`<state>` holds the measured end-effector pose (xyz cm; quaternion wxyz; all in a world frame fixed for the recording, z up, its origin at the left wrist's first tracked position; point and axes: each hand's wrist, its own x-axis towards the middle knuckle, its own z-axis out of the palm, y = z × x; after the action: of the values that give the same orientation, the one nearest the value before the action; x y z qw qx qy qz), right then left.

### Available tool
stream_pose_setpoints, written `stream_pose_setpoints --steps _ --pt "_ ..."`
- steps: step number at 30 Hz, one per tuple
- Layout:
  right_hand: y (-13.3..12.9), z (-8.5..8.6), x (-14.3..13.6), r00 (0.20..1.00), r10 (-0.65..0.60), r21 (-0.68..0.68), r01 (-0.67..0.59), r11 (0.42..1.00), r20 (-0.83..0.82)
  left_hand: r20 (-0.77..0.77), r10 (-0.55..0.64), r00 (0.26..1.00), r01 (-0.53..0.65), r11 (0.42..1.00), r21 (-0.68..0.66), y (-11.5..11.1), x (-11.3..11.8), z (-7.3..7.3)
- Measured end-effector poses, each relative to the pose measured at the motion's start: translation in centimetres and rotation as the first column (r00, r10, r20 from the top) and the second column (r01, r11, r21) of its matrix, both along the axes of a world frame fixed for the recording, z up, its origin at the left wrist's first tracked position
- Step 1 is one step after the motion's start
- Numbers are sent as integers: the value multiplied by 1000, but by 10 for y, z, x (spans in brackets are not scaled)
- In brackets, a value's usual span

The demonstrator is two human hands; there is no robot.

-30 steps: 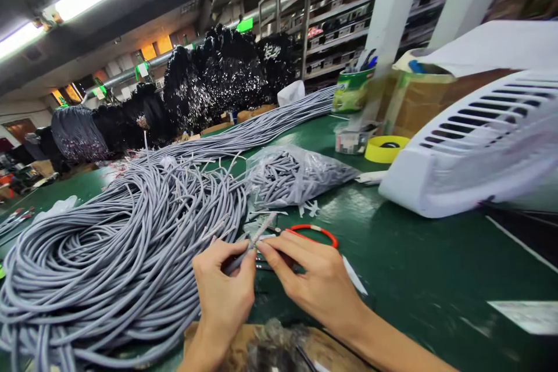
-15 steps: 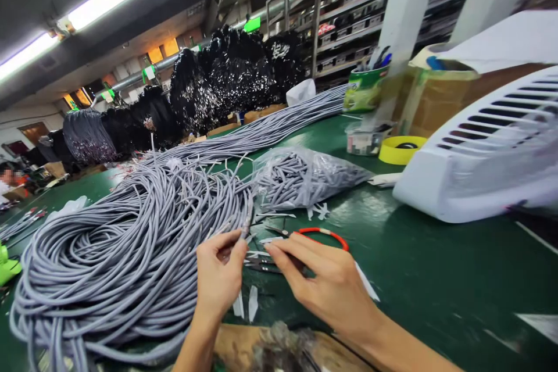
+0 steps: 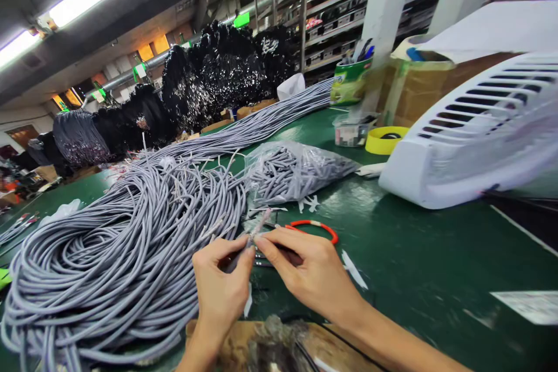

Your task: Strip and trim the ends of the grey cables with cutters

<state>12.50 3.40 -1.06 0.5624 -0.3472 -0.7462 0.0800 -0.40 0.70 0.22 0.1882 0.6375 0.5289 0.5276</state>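
My left hand (image 3: 222, 279) is closed in a pinch around a grey cable, whose stripped, frayed-looking end (image 3: 262, 220) points up and away from me. Against the base of that end press the fingertips of my right hand (image 3: 307, 273), also closed. Just beyond my right knuckles lie snips with a red handle (image 3: 322, 225), their dark blades partly hidden by the hand. A big coil of grey cables (image 3: 108, 261) fills the table to the left of my hands. Behind them rests a clear plastic bag (image 3: 296, 171) of short grey cable pieces.
White scraps (image 3: 354, 270) lie on the green table (image 3: 427, 267). To the right stands a white slotted plastic housing (image 3: 453, 157), near a yellow tape roll (image 3: 386, 139), a small clear box (image 3: 351, 129) and a green pen tin (image 3: 350, 82). A brown piece (image 3: 218, 340) is at the front edge.
My right hand has moved left to meet my left hand at the cable end. The cable end now sticks up between the fingers. The view has shifted slightly.
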Motion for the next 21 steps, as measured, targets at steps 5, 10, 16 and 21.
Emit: stream_pose_setpoints --steps 5,10,16,21 --pt "1 -4 -1 999 -51 130 50 990 8 -133 85 987 -70 991 116 -3 2 -1" --pt "-17 -9 -9 994 -5 406 -39 913 107 -89 130 988 -129 992 8 5 -1 -4" --pt "-18 -9 -9 984 -4 311 -53 949 180 164 155 974 -113 964 -239 24 -14 0" --pt "9 -6 6 939 -276 223 230 947 203 305 119 945 -33 961 -273 19 -10 5"
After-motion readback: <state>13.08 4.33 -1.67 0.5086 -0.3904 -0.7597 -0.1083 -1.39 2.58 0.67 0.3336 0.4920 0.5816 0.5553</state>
